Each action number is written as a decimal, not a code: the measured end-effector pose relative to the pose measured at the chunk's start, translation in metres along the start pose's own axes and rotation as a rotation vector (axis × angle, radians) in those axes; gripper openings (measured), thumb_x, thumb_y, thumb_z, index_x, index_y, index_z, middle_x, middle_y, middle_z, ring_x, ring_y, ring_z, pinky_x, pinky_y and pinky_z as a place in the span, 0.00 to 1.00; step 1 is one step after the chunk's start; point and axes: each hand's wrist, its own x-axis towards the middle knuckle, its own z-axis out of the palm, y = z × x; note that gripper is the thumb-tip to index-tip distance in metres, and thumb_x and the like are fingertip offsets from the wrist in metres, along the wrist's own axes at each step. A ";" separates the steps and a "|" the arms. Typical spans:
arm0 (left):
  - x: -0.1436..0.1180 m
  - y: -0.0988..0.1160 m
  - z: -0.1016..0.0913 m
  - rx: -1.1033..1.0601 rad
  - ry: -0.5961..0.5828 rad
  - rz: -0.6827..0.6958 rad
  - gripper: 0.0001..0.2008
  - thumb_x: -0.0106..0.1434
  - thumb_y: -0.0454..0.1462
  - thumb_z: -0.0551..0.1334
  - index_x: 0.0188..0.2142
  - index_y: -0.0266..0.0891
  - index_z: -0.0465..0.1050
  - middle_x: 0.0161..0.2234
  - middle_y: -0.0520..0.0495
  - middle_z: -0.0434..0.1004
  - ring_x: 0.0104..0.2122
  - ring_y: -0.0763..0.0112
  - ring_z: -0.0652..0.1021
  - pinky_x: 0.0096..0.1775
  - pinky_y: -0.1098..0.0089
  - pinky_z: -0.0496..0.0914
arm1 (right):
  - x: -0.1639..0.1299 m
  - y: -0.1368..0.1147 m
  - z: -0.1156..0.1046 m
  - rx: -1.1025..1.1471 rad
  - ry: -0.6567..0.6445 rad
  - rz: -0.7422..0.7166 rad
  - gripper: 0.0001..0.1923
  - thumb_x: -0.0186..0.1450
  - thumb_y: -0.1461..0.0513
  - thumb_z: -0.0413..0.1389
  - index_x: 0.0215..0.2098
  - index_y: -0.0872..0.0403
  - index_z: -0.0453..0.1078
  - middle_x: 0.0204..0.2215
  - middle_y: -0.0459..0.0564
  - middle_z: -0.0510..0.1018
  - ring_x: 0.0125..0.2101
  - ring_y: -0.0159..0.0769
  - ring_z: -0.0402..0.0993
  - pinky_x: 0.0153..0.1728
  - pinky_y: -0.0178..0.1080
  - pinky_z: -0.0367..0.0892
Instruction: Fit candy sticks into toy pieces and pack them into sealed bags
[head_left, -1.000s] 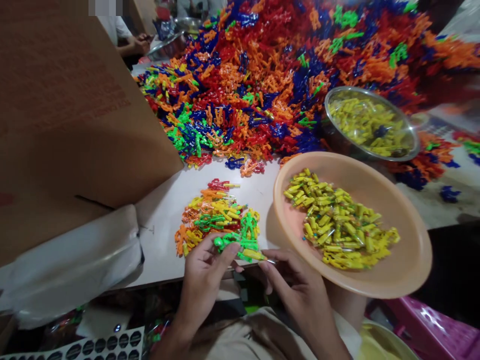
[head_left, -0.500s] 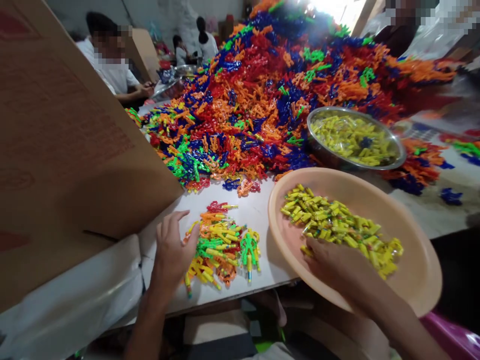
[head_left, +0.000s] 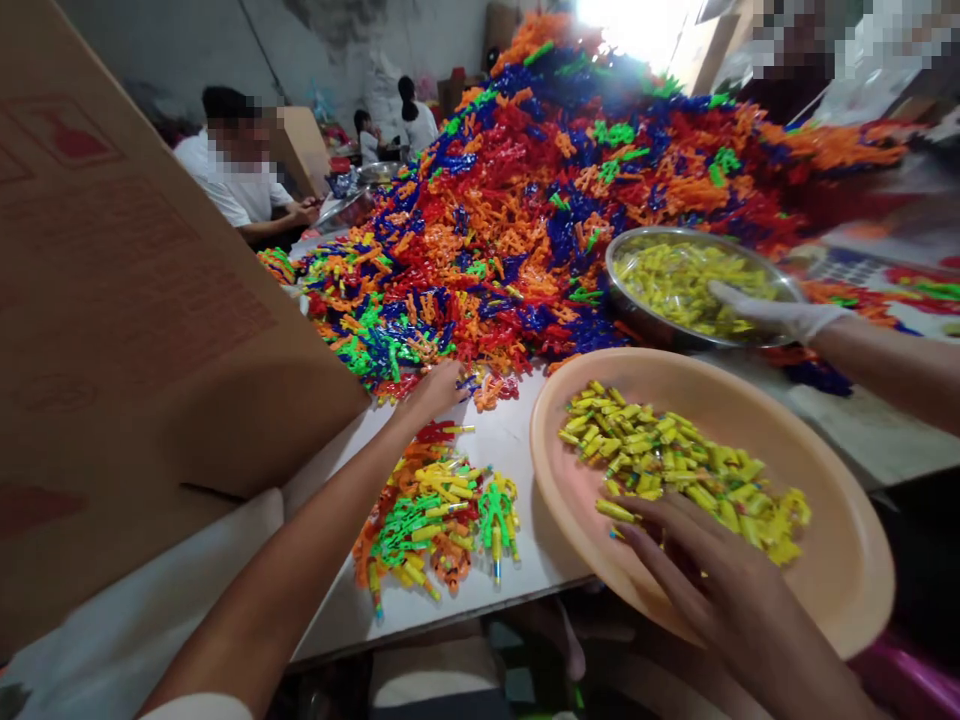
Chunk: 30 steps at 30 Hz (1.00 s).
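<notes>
My left hand (head_left: pixel 436 392) reaches to the front edge of a big pile of plastic figures (head_left: pixel 517 220). Its fingers are bent together beside a blue figure, and what they grip is hidden. My right hand (head_left: pixel 697 550) is inside a peach plastic basin (head_left: pixel 551 400). Between its thumb and fingers is a small yellow tube (head_left: pixel 616 511). More yellow tubes (head_left: pixel 660 440) lie heaped in the basin. On the white table, left of the basin, lies a small heap of figures with yellow tubes (head_left: pixel 431 500), with a green figure (head_left: pixel 495 510) at its right side.
A cardboard box (head_left: pixel 150 330) stands close on the left. Behind the basin, a co-worker's gloved hand (head_left: pixel 780 308) is in a metal bowl (head_left: pixel 637 315) of yellow pieces. Another person (head_left: pixel 232 190) sits at the far left. The table's front edge (head_left: pixel 450 612) runs below the heap.
My left hand has left the small heap and moved forward to the pile. My right hand's fingers have lifted slightly, with a yellow tube showing between them. A co-worker's gloved hand has entered the metal bowl.
</notes>
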 end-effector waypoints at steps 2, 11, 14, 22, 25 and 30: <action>-0.007 0.002 -0.002 -0.029 -0.011 0.014 0.10 0.75 0.41 0.72 0.48 0.36 0.82 0.50 0.41 0.84 0.51 0.55 0.83 0.58 0.50 0.78 | -0.005 -0.014 -0.001 0.140 0.113 0.037 0.12 0.82 0.53 0.60 0.56 0.45 0.83 0.46 0.53 0.90 0.39 0.42 0.89 0.31 0.35 0.80; -0.132 0.081 -0.047 -0.480 -0.016 0.126 0.10 0.73 0.43 0.69 0.48 0.43 0.88 0.41 0.47 0.89 0.40 0.59 0.84 0.44 0.65 0.75 | -0.009 -0.054 0.005 0.214 0.205 0.073 0.10 0.80 0.60 0.63 0.56 0.45 0.83 0.42 0.51 0.89 0.36 0.40 0.86 0.34 0.37 0.79; -0.179 0.112 -0.051 -0.698 -0.041 0.129 0.06 0.70 0.41 0.71 0.43 0.47 0.90 0.37 0.47 0.89 0.36 0.60 0.85 0.40 0.66 0.74 | -0.001 -0.065 0.008 0.221 0.189 0.007 0.13 0.79 0.64 0.62 0.59 0.46 0.81 0.38 0.49 0.86 0.32 0.37 0.83 0.34 0.37 0.78; -0.214 0.126 -0.032 -0.768 0.036 0.031 0.06 0.72 0.40 0.72 0.45 0.48 0.91 0.44 0.45 0.91 0.43 0.57 0.88 0.41 0.66 0.80 | 0.005 -0.080 0.027 0.151 0.149 -0.112 0.17 0.80 0.67 0.60 0.65 0.49 0.77 0.39 0.50 0.84 0.33 0.35 0.82 0.35 0.35 0.79; -0.218 0.129 -0.028 -0.771 0.088 0.037 0.06 0.72 0.39 0.73 0.46 0.48 0.91 0.45 0.45 0.92 0.43 0.56 0.88 0.44 0.64 0.81 | 0.006 -0.086 0.032 0.062 0.127 -0.152 0.18 0.80 0.67 0.59 0.67 0.51 0.75 0.39 0.51 0.85 0.34 0.36 0.83 0.37 0.37 0.80; -0.225 0.131 -0.021 -0.690 0.141 0.205 0.09 0.78 0.34 0.67 0.52 0.44 0.88 0.45 0.44 0.90 0.45 0.60 0.87 0.48 0.65 0.81 | 0.010 -0.091 0.034 0.020 0.147 -0.144 0.14 0.82 0.65 0.58 0.64 0.53 0.76 0.36 0.50 0.84 0.32 0.36 0.83 0.36 0.36 0.79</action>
